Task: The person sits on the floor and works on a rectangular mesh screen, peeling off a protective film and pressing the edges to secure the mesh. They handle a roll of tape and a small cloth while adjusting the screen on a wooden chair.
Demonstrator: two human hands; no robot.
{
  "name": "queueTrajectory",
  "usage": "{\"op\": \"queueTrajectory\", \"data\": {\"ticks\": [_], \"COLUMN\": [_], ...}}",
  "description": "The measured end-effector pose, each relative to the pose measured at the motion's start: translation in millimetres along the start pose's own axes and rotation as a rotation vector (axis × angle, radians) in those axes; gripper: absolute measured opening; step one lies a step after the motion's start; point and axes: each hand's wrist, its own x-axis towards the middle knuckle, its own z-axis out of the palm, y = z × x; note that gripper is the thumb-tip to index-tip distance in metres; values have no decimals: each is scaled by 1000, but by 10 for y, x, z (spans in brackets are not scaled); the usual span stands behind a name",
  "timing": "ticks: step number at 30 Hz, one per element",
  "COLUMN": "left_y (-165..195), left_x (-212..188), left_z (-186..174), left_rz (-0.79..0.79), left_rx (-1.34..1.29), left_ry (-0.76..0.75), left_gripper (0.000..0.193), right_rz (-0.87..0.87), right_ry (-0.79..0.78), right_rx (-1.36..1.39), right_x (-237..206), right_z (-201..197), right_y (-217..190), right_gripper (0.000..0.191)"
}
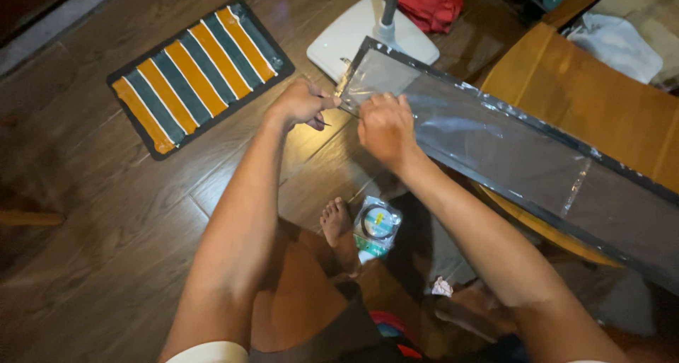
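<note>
Furthest left on the floor lay one striped mat (200, 73), and then came your left hand (300, 102), its fingers pinched together on something thin and dark that I couldn't make out, right at the near corner of the one long panel (509, 147). Your right hand (385, 128) was just beside it, fingers curled down on that same corner edge, so both hands were equally near. From your grip the panel ran its long axis away to your right across one wooden table (587, 94); one packet (377, 228) lay by your foot.
</note>
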Motion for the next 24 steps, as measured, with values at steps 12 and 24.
{"op": "queueTrajectory", "data": {"ticks": [12, 24], "left_y": [49, 243], "left_x": [-63, -195], "left_z": [-82, 6], "left_rz": [-1, 54], "left_rx": [-157, 200], "left_ry": [-24, 147], "left_gripper": [35, 49], "right_rz": [4, -105], "right_ry": [-24, 100], "right_rx": [183, -2], "right_x": [73, 29], "right_z": [-174, -154], "right_y": [32, -93], "right_gripper": [16, 14]}}
